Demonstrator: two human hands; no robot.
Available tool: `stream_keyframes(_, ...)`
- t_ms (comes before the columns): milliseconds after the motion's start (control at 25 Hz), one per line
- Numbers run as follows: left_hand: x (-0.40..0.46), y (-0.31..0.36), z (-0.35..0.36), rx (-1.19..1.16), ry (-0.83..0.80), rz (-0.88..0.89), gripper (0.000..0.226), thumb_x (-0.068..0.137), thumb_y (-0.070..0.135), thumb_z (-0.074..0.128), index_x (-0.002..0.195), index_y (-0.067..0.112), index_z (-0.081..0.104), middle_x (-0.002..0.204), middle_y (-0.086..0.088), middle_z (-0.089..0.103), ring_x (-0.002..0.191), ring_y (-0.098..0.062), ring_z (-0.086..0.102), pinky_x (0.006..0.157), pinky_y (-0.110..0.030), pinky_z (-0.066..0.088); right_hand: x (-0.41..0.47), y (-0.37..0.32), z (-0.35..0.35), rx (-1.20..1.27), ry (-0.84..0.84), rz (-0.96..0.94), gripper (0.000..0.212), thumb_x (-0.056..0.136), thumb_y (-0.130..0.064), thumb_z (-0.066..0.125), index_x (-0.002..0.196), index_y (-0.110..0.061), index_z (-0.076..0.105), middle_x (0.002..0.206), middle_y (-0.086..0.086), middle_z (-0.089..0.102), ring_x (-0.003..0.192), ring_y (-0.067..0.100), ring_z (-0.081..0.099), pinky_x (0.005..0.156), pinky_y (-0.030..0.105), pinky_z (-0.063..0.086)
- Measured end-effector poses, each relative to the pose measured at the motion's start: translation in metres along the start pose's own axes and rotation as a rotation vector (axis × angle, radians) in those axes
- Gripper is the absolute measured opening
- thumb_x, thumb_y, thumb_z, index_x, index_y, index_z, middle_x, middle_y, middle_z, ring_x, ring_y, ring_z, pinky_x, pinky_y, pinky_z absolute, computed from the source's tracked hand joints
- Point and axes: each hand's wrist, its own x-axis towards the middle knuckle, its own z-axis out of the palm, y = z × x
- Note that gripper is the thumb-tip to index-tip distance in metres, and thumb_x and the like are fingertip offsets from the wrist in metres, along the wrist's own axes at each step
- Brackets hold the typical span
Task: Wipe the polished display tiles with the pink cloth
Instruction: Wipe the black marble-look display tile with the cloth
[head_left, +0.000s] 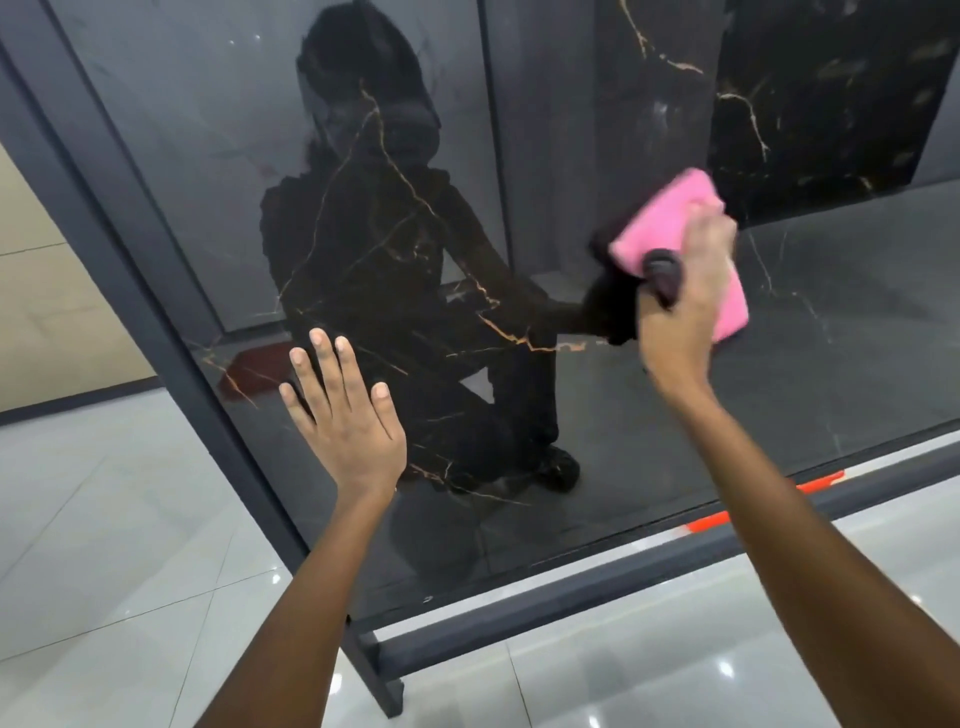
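Observation:
A large polished black display tile with gold veins stands upright in a dark metal frame. My right hand holds the folded pink cloth against the tile's upper right area, thumb hooked over the cloth's lower edge; the fingers are blurred. My left hand lies flat on the tile at the lower left, fingers straight and spread. The glossy surface mirrors a crouching person.
Another dark veined tile shows at the upper right, possibly a reflection. Orange tape marks sit on the frame's bottom rail. Glossy light floor tiles surround the stand. A beige wall is at the left.

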Motion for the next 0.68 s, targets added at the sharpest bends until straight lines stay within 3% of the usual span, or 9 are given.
stream_keyframes(80,-0.001,0.0,0.0,0.006,0.0,0.002,0.053,0.105,0.031,0.02,0.153,0.009,0.017,0.157,-0.016,0.026,0.146,-0.033,0.012,0.121,-0.039,-0.007,-0.027,0.015,0.002,-0.035,0.126,0.287,0.083,0.074,0.003,0.055,0.15,-0.006,0.023,0.159,0.012,0.017,0.148,0.027,0.007,0.119,0.038,0.006)
stream_keyframes(120,-0.001,0.0,0.001,0.012,0.003,0.003,0.053,0.105,0.031,0.021,0.153,0.009,0.017,0.157,-0.015,0.025,0.147,-0.031,0.01,0.121,-0.039,-0.007,-0.058,0.01,0.012,-0.082,0.054,0.25,0.084,0.075,-0.002,0.055,0.152,-0.009,0.02,0.159,0.01,0.015,0.148,0.026,0.005,0.12,0.043,0.006)
stream_keyframes(160,0.0,0.0,0.002,0.016,0.009,0.0,0.053,0.105,0.03,0.021,0.154,0.01,0.016,0.157,-0.015,0.025,0.149,-0.027,0.005,0.121,-0.039,-0.006,-0.096,-0.001,0.023,-0.14,-0.098,0.073,0.086,0.076,-0.006,0.054,0.153,-0.014,0.018,0.159,0.007,0.014,0.149,0.022,0.001,0.119,0.048,0.008)
stream_keyframes(240,0.0,-0.001,0.002,0.0,0.02,-0.007,0.053,0.105,0.03,0.022,0.154,0.01,0.016,0.157,-0.014,0.026,0.151,-0.02,-0.004,0.121,-0.039,-0.005,-0.168,-0.026,0.038,-0.294,-0.508,-0.583,0.091,0.071,-0.012,0.056,0.152,-0.02,0.015,0.159,0.002,0.015,0.148,0.017,-0.004,0.115,0.05,0.015)
stream_keyframes(320,-0.004,-0.002,0.001,-0.007,0.041,0.022,0.053,0.105,0.03,0.022,0.154,0.009,0.018,0.156,-0.014,0.027,0.151,-0.021,-0.003,0.122,-0.04,-0.003,-0.174,-0.032,0.036,-0.452,-0.617,-0.984,0.096,0.067,-0.014,0.064,0.152,-0.02,0.02,0.159,0.0,0.017,0.148,0.019,0.0,0.111,0.043,0.022)
stream_keyframes(400,-0.003,-0.002,0.002,0.002,0.028,0.031,0.052,0.106,0.031,0.02,0.153,0.008,0.019,0.156,-0.014,0.027,0.149,-0.029,0.006,0.121,-0.04,-0.003,-0.122,-0.029,0.028,-0.399,-0.377,-0.801,0.091,0.065,-0.014,0.065,0.148,-0.019,0.029,0.157,0.0,0.023,0.148,0.017,0.005,0.109,0.04,0.021)
stream_keyframes(560,-0.001,0.001,0.002,0.021,0.035,0.023,0.052,0.106,0.03,0.019,0.152,0.007,0.021,0.155,-0.015,0.028,0.144,-0.034,0.016,0.121,-0.04,-0.003,-0.025,-0.033,0.013,-0.145,0.011,0.039,0.081,0.076,-0.008,0.059,0.15,-0.008,0.027,0.158,0.012,0.019,0.148,0.03,0.008,0.116,0.041,0.009)
stream_keyframes(600,-0.001,0.001,0.002,0.022,0.035,0.022,0.051,0.106,0.031,0.019,0.152,0.007,0.021,0.155,-0.015,0.027,0.146,-0.032,0.014,0.121,-0.039,-0.003,-0.031,-0.042,0.02,-0.099,0.012,0.096,0.08,0.076,-0.007,0.057,0.15,-0.006,0.026,0.158,0.014,0.019,0.148,0.03,0.006,0.117,0.039,0.006)
stream_keyframes(680,-0.001,-0.001,0.003,0.02,0.036,0.014,0.052,0.106,0.032,0.018,0.152,0.007,0.021,0.155,-0.013,0.026,0.15,-0.023,0.004,0.121,-0.039,-0.002,-0.083,-0.05,0.041,-0.104,-0.151,-0.157,0.079,0.073,-0.007,0.056,0.148,-0.006,0.031,0.156,0.015,0.023,0.148,0.023,0.003,0.118,0.038,0.003)
